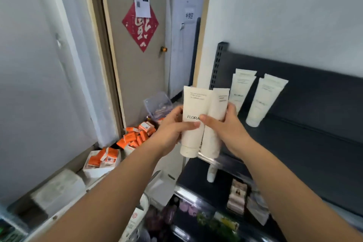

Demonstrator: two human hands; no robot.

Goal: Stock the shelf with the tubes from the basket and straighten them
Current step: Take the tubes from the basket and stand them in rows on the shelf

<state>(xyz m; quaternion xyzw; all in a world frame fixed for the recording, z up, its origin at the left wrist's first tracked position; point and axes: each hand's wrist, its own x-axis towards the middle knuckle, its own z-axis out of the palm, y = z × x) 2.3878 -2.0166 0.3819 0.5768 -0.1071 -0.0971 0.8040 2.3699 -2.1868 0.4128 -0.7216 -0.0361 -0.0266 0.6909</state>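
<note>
Cream left tube (pixel 193 108) and right tube (pixel 216 133) hang cap-down before the shelf (pixel 314 133). The left hand (pixel 172 131) has its grip round one, the right hand (pixel 230 129) round the other. Best to set them upright beside the stocked tubes (pixel 261 98), labels forward.

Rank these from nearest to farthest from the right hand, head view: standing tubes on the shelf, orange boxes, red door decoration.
1. Standing tubes, on the shelf, just right of the right hand.
2. Orange boxes, low on the left.
3. Red door decoration, upper left.
</note>
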